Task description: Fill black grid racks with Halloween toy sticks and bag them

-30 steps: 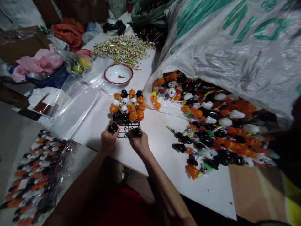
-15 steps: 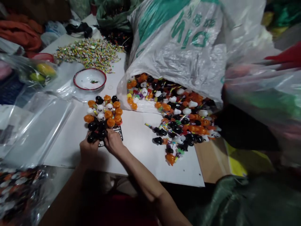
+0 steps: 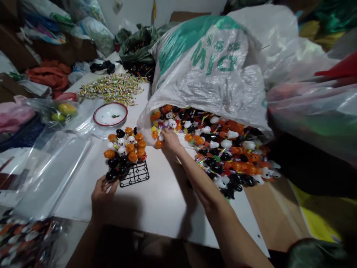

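Observation:
A black grid tray (image 3: 136,174) lies on the white table (image 3: 156,201), its far part filled with orange pumpkin, white skull and black toy heads (image 3: 126,148). My left hand (image 3: 102,191) rests at the tray's near left corner, fingertips touching the black toys there, fingers apart. My right hand (image 3: 169,139) reaches into the edge of the loose toy pile (image 3: 220,149) spilling from a big white sack (image 3: 212,78). Its fingers curl among the toys; whether they hold one is hidden.
A red-rimmed white bowl (image 3: 110,114) and a heap of wrapped candy sticks (image 3: 111,88) lie beyond the tray. Clear plastic bags (image 3: 47,163) cover the left side. Packed toys in plastic (image 3: 25,238) sit at lower left. Cardboard (image 3: 276,208) lies at the right.
My right hand left the tray and moved right and away into the toy pile. My left hand slid back to the tray's near corner. The view swung upward.

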`<state>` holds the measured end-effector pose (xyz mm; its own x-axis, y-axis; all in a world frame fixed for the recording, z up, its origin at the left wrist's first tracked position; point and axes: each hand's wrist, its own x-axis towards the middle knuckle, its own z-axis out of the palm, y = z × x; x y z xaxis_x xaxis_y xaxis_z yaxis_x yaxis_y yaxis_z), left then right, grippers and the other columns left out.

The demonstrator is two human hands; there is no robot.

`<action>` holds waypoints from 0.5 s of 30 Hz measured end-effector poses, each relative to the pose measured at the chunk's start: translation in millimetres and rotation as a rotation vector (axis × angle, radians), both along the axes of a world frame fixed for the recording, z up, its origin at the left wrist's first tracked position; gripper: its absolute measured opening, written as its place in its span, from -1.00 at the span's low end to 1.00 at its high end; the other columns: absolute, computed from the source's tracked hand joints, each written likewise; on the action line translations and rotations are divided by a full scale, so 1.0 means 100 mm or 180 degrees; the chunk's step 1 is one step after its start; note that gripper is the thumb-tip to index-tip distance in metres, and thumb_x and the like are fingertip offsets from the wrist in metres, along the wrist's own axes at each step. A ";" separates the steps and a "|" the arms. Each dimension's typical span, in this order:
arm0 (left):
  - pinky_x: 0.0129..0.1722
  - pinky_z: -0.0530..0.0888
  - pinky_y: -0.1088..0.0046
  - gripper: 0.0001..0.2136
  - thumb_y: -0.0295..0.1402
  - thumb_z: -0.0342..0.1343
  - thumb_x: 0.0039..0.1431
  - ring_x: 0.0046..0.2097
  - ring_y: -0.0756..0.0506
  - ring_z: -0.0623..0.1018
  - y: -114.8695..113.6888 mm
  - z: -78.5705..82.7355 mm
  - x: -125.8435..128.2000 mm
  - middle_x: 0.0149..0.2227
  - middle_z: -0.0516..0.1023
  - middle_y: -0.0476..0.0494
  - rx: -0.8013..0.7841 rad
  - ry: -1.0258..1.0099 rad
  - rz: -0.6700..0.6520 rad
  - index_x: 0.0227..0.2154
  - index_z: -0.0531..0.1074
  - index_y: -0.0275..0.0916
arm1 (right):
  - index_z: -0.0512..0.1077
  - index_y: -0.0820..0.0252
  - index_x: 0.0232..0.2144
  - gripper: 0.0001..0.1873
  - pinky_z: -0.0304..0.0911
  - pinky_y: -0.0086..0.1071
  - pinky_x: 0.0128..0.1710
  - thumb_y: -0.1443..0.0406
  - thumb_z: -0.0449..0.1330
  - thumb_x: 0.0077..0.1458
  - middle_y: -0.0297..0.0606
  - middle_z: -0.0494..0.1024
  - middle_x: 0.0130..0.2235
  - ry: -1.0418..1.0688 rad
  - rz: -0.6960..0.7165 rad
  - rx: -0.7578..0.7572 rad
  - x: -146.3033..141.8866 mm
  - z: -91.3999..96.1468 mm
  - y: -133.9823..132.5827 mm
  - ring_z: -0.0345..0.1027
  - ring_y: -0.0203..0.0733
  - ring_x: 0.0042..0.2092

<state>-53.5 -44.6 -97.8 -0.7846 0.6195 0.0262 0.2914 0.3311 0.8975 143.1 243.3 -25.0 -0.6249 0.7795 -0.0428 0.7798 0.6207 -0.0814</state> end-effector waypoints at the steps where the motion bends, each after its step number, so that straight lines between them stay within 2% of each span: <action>1: -0.12 0.57 0.24 -0.53 -0.10 0.26 0.03 -0.13 -0.21 0.62 -0.08 0.06 0.02 -0.07 0.58 -0.32 0.0014 0.0355 0.0109 -0.05 0.40 -0.25 | 0.38 0.28 0.04 -0.65 0.20 -0.35 -0.05 0.45 0.01 0.24 -0.01 0.43 0.05 0.0001 0.0014 0.0030 0.09 -0.02 -0.16 0.31 -0.04 0.04; 2: -0.06 0.55 0.19 -0.53 -0.09 0.26 0.05 -0.07 -0.24 0.60 -0.14 0.15 0.03 -0.03 0.55 -0.35 0.0042 0.0836 0.0144 -0.04 0.40 -0.25 | 0.37 0.25 0.04 -0.67 0.20 -0.36 -0.08 0.43 0.01 0.25 -0.03 0.44 0.02 0.0015 0.0044 0.0058 0.19 -0.03 -0.35 0.34 -0.06 -0.01; 4: 0.13 0.44 0.08 -0.54 -0.08 0.24 0.10 0.11 -0.30 0.49 -0.12 0.36 0.06 0.05 0.48 -0.41 0.0145 0.1911 -0.0099 -0.03 0.43 -0.27 | 0.36 0.19 0.04 -0.69 0.19 -0.36 -0.16 0.37 0.02 0.28 -0.07 0.45 -0.02 0.0018 0.0175 -0.0033 0.39 -0.03 -0.72 0.38 -0.09 -0.09; 7: 0.27 0.22 -0.06 -0.54 -0.09 0.16 0.20 0.26 -0.36 0.34 0.19 0.66 0.06 0.18 0.39 -0.44 0.0093 0.2927 -0.1088 0.07 0.42 -0.26 | 0.34 0.12 0.06 -0.69 0.17 -0.38 -0.27 0.29 0.08 0.27 -0.14 0.45 -0.02 -0.0027 0.0306 -0.0411 0.55 -0.01 -1.10 0.41 -0.13 -0.14; 10: 0.29 0.16 -0.05 -0.59 -0.18 0.08 0.29 0.25 -0.33 0.37 0.53 0.79 0.02 0.22 0.40 -0.35 -0.0238 0.3213 -0.1835 0.14 0.40 -0.21 | 0.33 0.11 0.09 -0.65 0.15 -0.39 -0.32 0.34 0.07 0.26 -0.15 0.45 -0.04 -0.0099 0.0080 -0.0410 0.56 -0.04 -1.20 0.41 -0.13 -0.11; 12: 0.26 0.21 0.02 -0.60 -0.22 0.04 0.32 0.21 -0.29 0.42 0.63 0.79 0.00 0.20 0.43 -0.33 -0.0237 0.3222 -0.1987 0.16 0.39 -0.22 | 0.33 0.09 0.10 -0.63 0.16 -0.40 -0.29 0.39 0.03 0.27 -0.15 0.44 -0.03 -0.0063 0.0109 -0.0305 0.54 -0.09 -1.17 0.40 -0.13 -0.09; 15: 0.23 0.25 0.07 -0.62 -0.25 0.02 0.34 0.21 -0.26 0.43 0.64 0.72 0.02 0.20 0.43 -0.34 -0.0085 0.3157 -0.1952 0.15 0.39 -0.25 | 0.35 0.04 0.10 -0.65 0.19 -0.41 -0.24 0.36 0.02 0.30 -0.14 0.39 0.05 0.0155 0.0282 -0.0219 0.52 -0.21 -1.12 0.37 -0.15 -0.04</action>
